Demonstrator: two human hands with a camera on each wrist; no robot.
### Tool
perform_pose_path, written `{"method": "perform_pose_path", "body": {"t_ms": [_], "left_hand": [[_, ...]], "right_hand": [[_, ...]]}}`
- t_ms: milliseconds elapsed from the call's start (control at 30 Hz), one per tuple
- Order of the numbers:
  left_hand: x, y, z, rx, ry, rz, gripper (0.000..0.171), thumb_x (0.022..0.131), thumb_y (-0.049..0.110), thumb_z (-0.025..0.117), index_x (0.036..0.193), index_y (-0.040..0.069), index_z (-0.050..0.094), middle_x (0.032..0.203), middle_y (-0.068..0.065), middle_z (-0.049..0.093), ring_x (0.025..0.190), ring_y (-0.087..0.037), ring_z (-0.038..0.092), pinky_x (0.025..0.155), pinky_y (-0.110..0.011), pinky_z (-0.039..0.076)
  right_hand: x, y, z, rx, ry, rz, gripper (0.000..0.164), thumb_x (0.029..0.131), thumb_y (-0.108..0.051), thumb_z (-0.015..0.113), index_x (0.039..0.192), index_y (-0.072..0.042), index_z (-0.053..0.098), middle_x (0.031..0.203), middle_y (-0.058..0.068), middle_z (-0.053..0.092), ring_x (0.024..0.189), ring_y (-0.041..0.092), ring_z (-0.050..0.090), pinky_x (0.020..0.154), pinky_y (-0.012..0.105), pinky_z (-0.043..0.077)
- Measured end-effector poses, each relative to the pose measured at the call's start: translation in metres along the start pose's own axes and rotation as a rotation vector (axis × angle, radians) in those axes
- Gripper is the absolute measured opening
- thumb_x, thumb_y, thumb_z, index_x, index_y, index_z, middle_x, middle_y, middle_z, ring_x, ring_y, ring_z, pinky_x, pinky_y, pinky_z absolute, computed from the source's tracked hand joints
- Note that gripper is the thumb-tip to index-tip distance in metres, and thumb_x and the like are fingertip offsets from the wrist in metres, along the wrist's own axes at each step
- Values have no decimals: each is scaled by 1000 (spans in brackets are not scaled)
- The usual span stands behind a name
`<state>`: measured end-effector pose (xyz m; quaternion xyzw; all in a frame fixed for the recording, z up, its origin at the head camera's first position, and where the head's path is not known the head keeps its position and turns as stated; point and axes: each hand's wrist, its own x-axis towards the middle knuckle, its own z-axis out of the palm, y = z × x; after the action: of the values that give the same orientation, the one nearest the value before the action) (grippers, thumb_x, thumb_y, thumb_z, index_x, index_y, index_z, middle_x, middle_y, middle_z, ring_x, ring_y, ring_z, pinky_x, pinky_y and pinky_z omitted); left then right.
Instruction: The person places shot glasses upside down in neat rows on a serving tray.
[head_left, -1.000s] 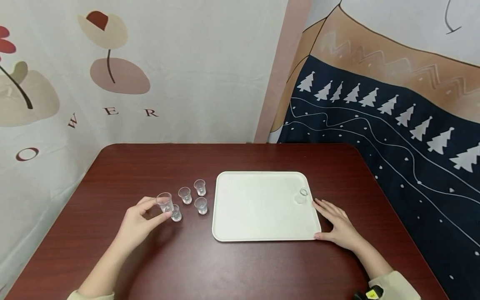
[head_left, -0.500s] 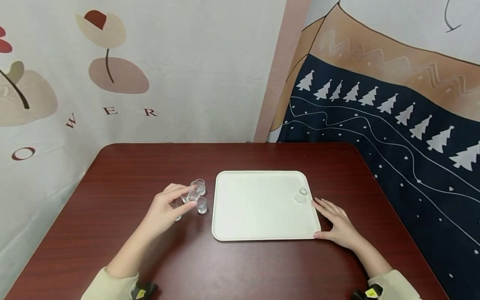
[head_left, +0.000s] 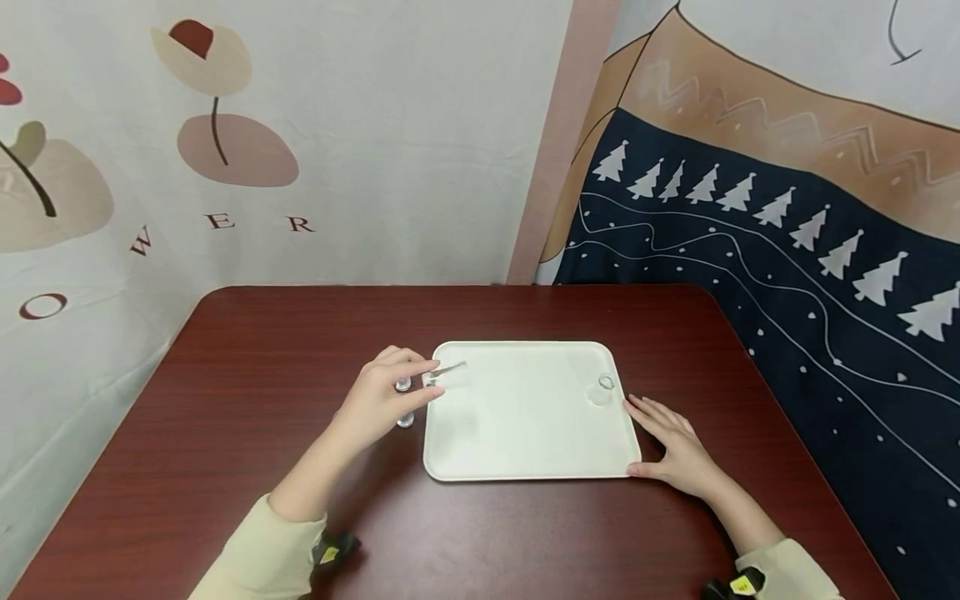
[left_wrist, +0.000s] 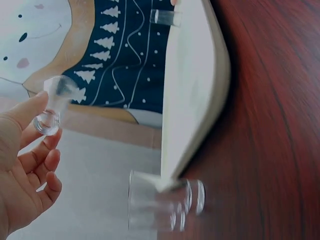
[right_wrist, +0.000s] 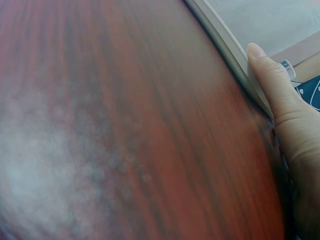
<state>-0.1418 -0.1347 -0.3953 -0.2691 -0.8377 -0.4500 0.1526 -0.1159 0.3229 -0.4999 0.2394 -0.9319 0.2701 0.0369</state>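
My left hand (head_left: 382, 396) pinches a small clear shot glass (left_wrist: 56, 105) between thumb and fingers, above the left edge of a white tray (head_left: 525, 425). In the left wrist view the glass leans slightly, and its thick base is at the lower end. Another shot glass (head_left: 604, 387) stands upright near the tray's right rim. My right hand (head_left: 678, 454) rests at that rim with fingers extended, its thumb at the near right corner. The right wrist view shows the thumb (right_wrist: 270, 75) along the tray's edge.
More shot glasses stand on the dark red wooden table (head_left: 525, 533) left of the tray. One glass (head_left: 405, 420) is partly hidden by my left hand, as are others behind it. Printed curtains (head_left: 420, 150) hang behind the table.
My left hand has carried the shot glass rightward, from the group of glasses on the table to the tray's left edge, tilting it on the way. My right hand stays in place.
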Motion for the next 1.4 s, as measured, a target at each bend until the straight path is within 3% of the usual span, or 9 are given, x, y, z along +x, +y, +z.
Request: {"method": "perform_pose_path", "body": {"t_ms": [367,700,1000,1200,1400], "left_hand": [[19,2,49,-36,12,-77,31,71,15,85,99,7,75,94,5,68,89,-13,56,65,-29,43],[33,4,98,-135,44,-8,26,71,9,85,95,4,76,92,3,67,90,-12,54,63,-34,45],[47,11,132,-198,19,-51,27,74,10,83,98,2,75,96,2,66,96,-13,52,70,-37,48],[54,13,154,-160,16,-13,28,72,13,85,96,4,76,91,2,66,94,-14,54,78,-25,46],[58,12,170,-129,-2,-15,28,73,16,85,97,5,76,92,2,65,94,-13,52,79,-21,44]], "right_hand": [[0,-1,1,3,2,-2,97,65,-46,83,147,-15,41,148,14,38,134,40,25,97,63,17],[-1,-1,1,-2,4,-4,97,65,-46,83,147,-16,40,148,15,38,134,40,26,96,63,18],[-1,1,1,-1,1,-3,97,65,-46,83,147,-17,40,148,14,38,134,40,26,97,63,17],[-2,2,2,3,10,-14,97,65,-46,83,147,-17,40,148,13,38,134,39,26,97,62,18],[-1,2,2,-8,24,-27,95,66,-46,83,147,-17,41,148,12,38,133,40,27,96,62,18]]}}
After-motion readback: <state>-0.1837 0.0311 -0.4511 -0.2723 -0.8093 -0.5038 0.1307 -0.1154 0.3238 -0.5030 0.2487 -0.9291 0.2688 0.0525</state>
